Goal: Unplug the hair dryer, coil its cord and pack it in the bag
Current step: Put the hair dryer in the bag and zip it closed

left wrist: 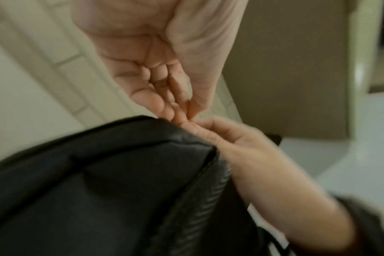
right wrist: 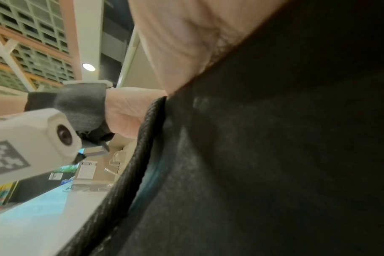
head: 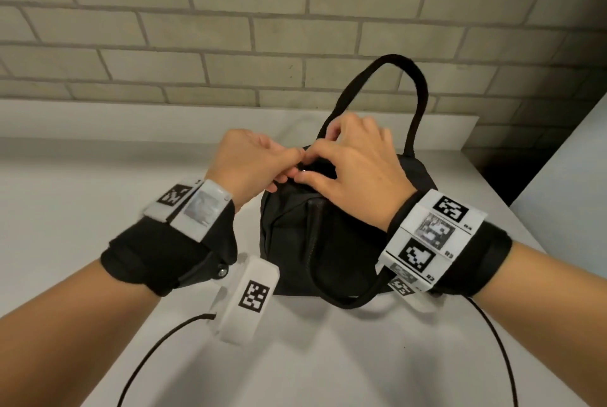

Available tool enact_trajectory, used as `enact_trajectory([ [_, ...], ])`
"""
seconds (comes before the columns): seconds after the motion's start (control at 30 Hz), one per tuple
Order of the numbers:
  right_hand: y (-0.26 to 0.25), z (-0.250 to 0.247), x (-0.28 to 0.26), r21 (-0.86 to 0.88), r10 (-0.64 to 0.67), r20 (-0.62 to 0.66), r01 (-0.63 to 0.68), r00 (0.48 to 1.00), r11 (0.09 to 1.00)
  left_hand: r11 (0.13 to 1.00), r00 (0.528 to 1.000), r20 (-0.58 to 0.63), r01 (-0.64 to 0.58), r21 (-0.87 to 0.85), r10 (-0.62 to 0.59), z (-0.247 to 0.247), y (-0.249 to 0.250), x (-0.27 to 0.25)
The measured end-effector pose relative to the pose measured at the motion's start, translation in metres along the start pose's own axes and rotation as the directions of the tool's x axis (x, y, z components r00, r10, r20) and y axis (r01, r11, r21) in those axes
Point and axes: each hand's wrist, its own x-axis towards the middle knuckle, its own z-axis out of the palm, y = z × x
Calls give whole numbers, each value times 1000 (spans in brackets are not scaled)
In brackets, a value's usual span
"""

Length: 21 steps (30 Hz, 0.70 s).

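Observation:
A black fabric bag [head: 295,242] stands on the white counter [head: 98,196]. One handle [head: 417,88] arches up behind it and the other [head: 345,300] droops over the front. Both hands meet at the bag's top. My left hand [head: 285,168] pinches the bag's top edge [left wrist: 160,124] between thumb and fingers [left wrist: 182,110]. My right hand [head: 310,167] pinches the fabric right beside it, where a small metal glint shows, while its palm lies against the bag [right wrist: 274,155]. The hair dryer and its cord are not visible in any view.
A grey brick wall [head: 230,29] and a low white ledge [head: 82,117] close off the back. The counter ends at the right by a dark gap [head: 512,176] and a white panel [head: 565,193]. Thin black cables [head: 147,351] trail from the wrist cameras over the near counter.

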Motion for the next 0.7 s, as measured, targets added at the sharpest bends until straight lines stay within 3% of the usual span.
enact_trajectory([
  [0.1,-3,2,6,39,-20,36,18,999,999,984,992,-58,-100,146,109,2,1,-4],
  [0.2,-5,5,9,242,43,101,-66,994,968,963,984,-30,-167,213,177,4,0,-7],
  [0.47,-9,11,15,378,155,251,-244,956,893,973,973,12,-230,-12,231,4,-13,-10],
  [0.57,-9,7,17,479,188,317,-328,930,814,972,973,-3,-233,-39,233,-2,-33,-14],
  [0.7,-9,2,19,584,180,338,-355,924,730,974,973,74,-215,-65,220,-13,-49,-11],
])
